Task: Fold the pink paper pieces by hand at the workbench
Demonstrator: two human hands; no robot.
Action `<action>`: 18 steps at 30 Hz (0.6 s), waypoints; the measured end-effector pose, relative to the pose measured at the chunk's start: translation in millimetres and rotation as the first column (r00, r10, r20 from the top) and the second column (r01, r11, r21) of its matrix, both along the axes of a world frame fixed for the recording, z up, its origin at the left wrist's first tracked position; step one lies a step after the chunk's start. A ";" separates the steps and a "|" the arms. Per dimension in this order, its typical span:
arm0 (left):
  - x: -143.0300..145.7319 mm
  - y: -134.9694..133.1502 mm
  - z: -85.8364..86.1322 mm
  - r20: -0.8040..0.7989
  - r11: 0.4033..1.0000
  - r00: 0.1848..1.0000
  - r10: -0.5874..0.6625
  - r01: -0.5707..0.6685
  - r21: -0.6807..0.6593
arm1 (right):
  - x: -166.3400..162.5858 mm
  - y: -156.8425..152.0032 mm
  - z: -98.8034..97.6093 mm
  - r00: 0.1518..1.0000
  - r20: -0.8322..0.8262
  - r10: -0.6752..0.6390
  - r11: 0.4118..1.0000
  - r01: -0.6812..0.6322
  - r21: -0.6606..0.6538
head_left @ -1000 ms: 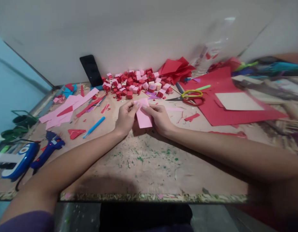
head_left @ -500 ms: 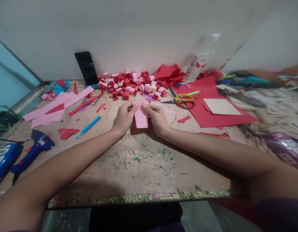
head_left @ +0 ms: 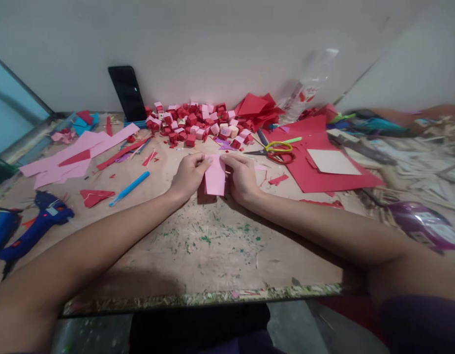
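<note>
A small strip of pink paper (head_left: 214, 177) is held up between both hands over the middle of the table. My left hand (head_left: 189, 176) pinches its upper left corner between thumb and fingers. On the other side, my right hand (head_left: 242, 177) grips the upper right edge, its fingers partly behind the paper. Beyond the hands lies a heap of small red and pink paper cubes (head_left: 191, 119). Scissors with yellow and red handles (head_left: 280, 150) rest just right of my right hand. A blue pen (head_left: 130, 188) lies left of my left hand.
Pink paper pieces (head_left: 75, 157) and a blue glue gun (head_left: 41, 221) lie at left. A phone (head_left: 127, 93) leans against the wall. Red sheets (head_left: 304, 172), a pale card (head_left: 334, 162), a clear bottle (head_left: 308, 88) and a purple device (head_left: 424, 223) are at right.
My right hand has shifted slightly, its thumb moving off the front of the pink paper towards its right edge. The left hand keeps its pinch. The whole view has shifted slightly.
</note>
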State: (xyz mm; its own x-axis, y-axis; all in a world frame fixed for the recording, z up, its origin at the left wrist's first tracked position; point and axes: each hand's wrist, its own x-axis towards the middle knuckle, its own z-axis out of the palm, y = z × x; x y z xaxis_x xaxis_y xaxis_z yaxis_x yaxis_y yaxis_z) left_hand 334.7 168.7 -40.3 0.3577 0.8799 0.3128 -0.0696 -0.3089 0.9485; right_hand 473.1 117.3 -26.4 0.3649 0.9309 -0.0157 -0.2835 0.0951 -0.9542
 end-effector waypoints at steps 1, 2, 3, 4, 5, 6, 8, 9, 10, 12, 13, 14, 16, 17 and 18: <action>-0.2 0.0 -0.1 -0.005 1.000 1.000 0.005 -0.005 0.005 | 0.0 0.1 0.0 1.000 -0.003 0.004 1.000 -0.004 -0.004; -0.4 0.2 -0.1 -0.009 1.000 1.000 0.017 -0.017 0.013 | 0.0 0.2 -0.1 1.000 -0.005 0.015 1.000 -0.015 -0.004; -0.6 0.3 0.1 -0.012 0.999 0.999 0.035 -0.035 0.025 | 0.1 0.4 -0.3 0.999 -0.004 0.034 0.999 -0.034 0.000; -0.8 0.6 0.3 -0.010 0.998 0.998 0.060 -0.059 0.036 | 0.2 0.6 -0.6 0.998 0.004 0.059 0.998 -0.059 0.006; -1.0 0.9 0.6 -0.003 0.995 0.996 0.085 -0.084 0.044 | 0.3 0.7 -1.0 0.996 0.021 0.085 0.996 -0.086 0.016; -1.1 1.3 1.0 0.008 0.993 0.994 0.108 -0.108 0.048 | 0.5 0.8 -1.6 0.993 0.049 0.109 0.993 -0.111 0.028; -1.3 1.6 1.8 0.029 0.988 0.989 0.144 -0.145 0.044 | 1.0 0.7 -3.1 0.984 0.120 0.131 0.989 -0.138 0.046; -1.4 1.6 2.2 0.037 0.986 0.987 0.158 -0.159 0.041 | 1.4 0.6 -4.0 0.979 0.154 0.130 0.989 -0.139 0.053; -1.5 1.4 2.7 0.042 0.985 0.985 0.169 -0.171 0.039 | 1.8 0.5 -4.8 0.975 0.182 0.124 0.989 -0.137 0.058; -1.6 0.7 3.6 0.045 0.981 0.981 0.190 -0.192 0.039 | 2.5 0.4 -6.1 0.969 0.218 0.118 0.989 -0.134 0.059; -1.7 0.4 4.0 0.046 0.980 0.980 0.195 -0.197 0.034 | 2.8 0.5 -6.4 0.966 0.230 0.121 0.989 -0.137 0.056; -1.9 0.2 4.3 0.045 0.980 0.979 0.197 -0.198 0.025 | 2.8 0.5 -6.4 0.963 0.236 0.127 0.988 -0.143 0.051; -2.2 0.5 5.0 0.044 0.979 0.978 0.204 -0.205 0.013 | 2.4 0.7 -5.9 0.965 0.217 0.146 0.987 -0.157 0.034; -2.4 0.9 5.4 0.048 0.977 0.976 0.214 -0.215 0.010 | 2.1 0.8 -5.5 0.967 0.196 0.160 0.985 -0.168 0.024; -2.6 1.3 5.9 0.052 0.973 0.972 0.228 -0.229 0.010 | 1.8 0.8 -5.2 0.969 0.177 0.174 0.983 -0.180 0.017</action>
